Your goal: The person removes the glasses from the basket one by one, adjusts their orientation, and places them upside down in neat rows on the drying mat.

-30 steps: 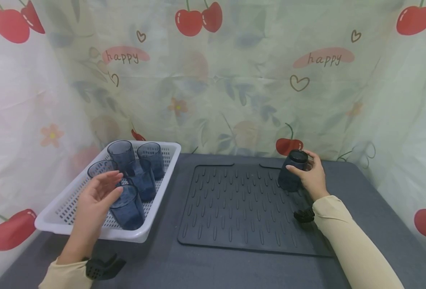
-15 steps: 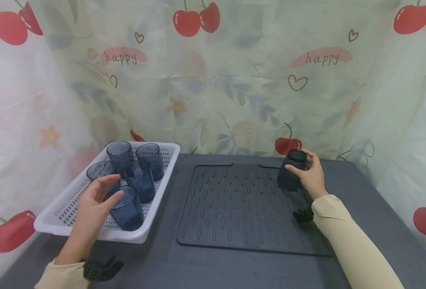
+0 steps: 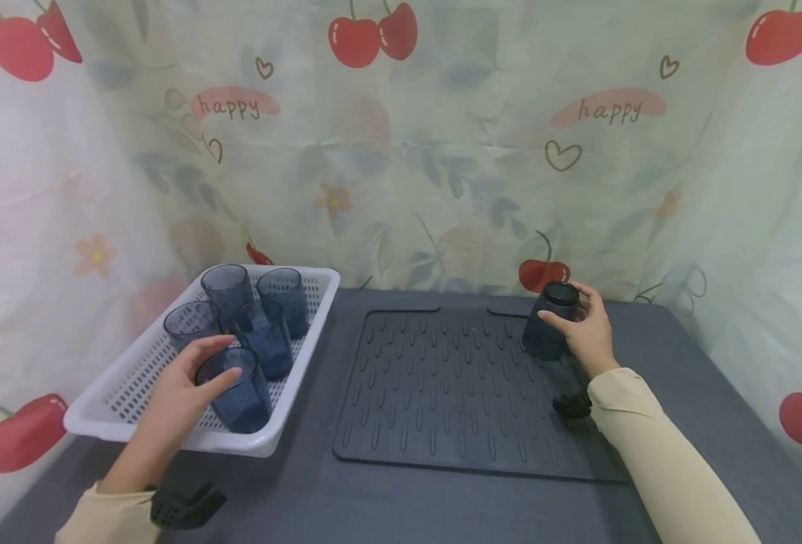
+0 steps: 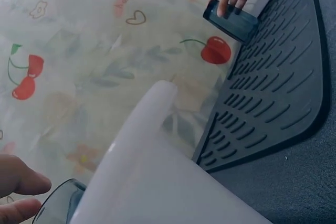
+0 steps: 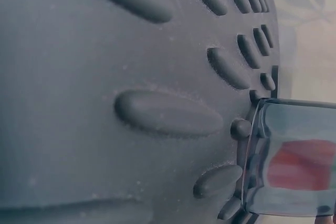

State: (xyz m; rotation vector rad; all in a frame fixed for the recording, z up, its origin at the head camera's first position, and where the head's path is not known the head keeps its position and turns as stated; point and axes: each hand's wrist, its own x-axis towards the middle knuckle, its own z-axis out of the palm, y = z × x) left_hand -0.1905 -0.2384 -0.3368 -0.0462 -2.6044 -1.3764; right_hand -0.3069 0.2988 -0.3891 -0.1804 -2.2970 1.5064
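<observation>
Fingers and thumb of my right hand grip a dark glass, which stands mouth-down at the ribbed mat's far right. Well apart from it, I see my left hand, thumb and fingers parted, at the rim of the nearest glass; I cannot tell whether they touch. Four other glasses stand mouth-up in the white basket, left of the mat on the grey table, before a cherry-print sheet.
</observation>
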